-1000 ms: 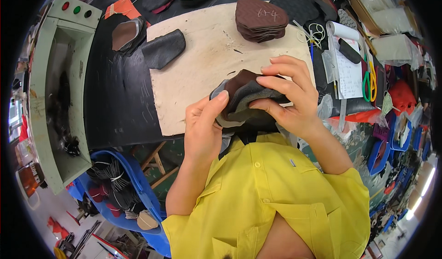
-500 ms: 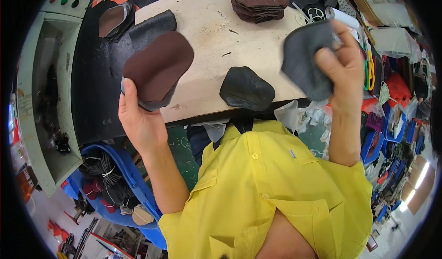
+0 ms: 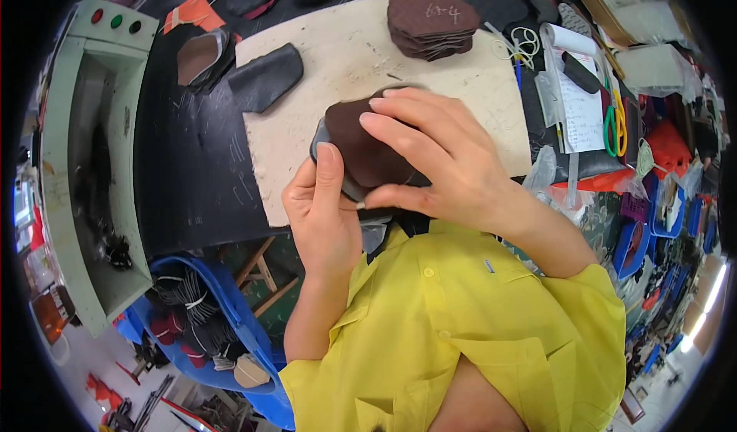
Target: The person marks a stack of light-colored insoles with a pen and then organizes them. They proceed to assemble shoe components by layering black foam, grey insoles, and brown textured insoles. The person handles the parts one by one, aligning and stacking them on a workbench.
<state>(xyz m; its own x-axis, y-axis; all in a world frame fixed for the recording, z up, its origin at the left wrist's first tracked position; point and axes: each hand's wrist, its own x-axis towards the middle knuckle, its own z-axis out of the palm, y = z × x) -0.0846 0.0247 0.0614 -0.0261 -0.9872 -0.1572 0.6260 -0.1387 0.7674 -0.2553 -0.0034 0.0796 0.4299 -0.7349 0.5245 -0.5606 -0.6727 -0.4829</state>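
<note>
Both my hands meet over the board's near part, on a rounded dark brown cut piece (image 3: 365, 144) with a grey layer showing under its left edge. My left hand (image 3: 326, 205) pinches its near left edge, thumb on top. Across its right side lies my right hand (image 3: 461, 155), fingers bent over the far edge and thumb at the near edge, gripping it. A dark edge shows behind the right fingers; how it joins the brown piece is hidden. Left of them, a black cut piece (image 3: 266, 77) lies partly on the pale board (image 3: 338, 52).
A stack of brown quilted pieces (image 3: 431, 29) stands at the board's far right. Further right are a notepad (image 3: 581, 117), scissors (image 3: 616, 129) and string (image 3: 522, 44). Layered pieces (image 3: 203, 57) lie far left, beside a grey-green metal cabinet (image 3: 61, 163). Below hangs a blue bin (image 3: 242, 328).
My hands have come together over the board; the left brought the brown piece rightward. The black piece that my right hand held up is no longer plainly seen; that hand now grips the brown piece.
</note>
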